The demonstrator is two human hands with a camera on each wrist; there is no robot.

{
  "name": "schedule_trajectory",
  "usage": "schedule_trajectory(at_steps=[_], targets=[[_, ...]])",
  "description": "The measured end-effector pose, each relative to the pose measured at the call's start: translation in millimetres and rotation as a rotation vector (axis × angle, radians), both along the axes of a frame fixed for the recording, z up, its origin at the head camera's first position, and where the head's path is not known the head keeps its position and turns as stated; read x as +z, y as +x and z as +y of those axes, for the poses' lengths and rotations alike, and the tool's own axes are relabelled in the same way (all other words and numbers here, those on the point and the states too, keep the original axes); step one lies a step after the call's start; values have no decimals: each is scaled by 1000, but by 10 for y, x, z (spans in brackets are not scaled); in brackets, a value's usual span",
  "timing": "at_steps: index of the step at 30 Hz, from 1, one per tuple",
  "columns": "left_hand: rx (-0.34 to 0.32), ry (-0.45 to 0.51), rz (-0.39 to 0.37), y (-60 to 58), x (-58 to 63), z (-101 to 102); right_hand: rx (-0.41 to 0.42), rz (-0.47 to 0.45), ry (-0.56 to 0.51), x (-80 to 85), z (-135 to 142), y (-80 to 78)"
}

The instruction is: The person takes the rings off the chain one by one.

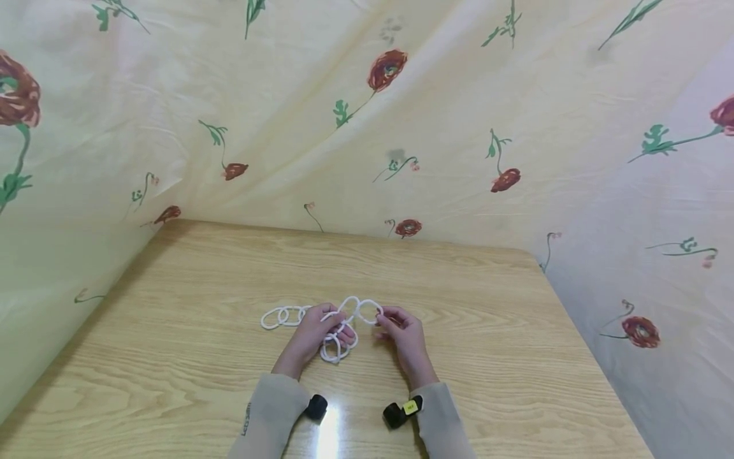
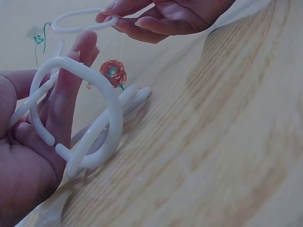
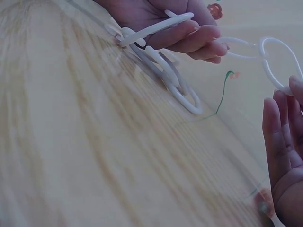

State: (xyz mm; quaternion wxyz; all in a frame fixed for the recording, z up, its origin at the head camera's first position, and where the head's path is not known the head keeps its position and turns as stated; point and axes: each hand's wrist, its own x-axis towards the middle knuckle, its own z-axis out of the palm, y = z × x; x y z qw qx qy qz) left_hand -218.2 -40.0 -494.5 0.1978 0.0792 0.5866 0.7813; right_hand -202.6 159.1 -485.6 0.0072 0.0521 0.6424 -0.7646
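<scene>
A chain of white plastic oval links (image 2: 115,113) runs through my left hand (image 1: 311,328). Its thumb lies over the links, and several of them hang below the palm. At the chain's other end, my right hand (image 1: 406,333) pinches one link (image 3: 266,70) between thumb and fingertips, its other fingers held apart. Between the hands the links are raised in a short span. More joined links (image 1: 265,324) lie on the table left of the left hand. A narrow gap shows in one link near the left palm in the left wrist view.
The wood-grain table (image 1: 189,344) reaches back to a cream curtain (image 1: 275,115) printed with red flowers, which also hangs along both sides. Each wrist wears a black camera (image 1: 394,415). Light glares off the table near the front.
</scene>
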Motion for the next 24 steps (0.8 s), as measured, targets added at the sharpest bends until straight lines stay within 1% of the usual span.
schedule_trajectory(at_steps=[12, 19, 24], targets=[[4, -5, 7, 16, 25, -15, -52, -23, 10, 0, 71, -52], [-9, 10, 26, 10, 28, -22, -91, -32, -25, 2, 129, -67], [-14, 21, 26, 7, 19, -24, -110, -34, -23, 7, 182, -68]])
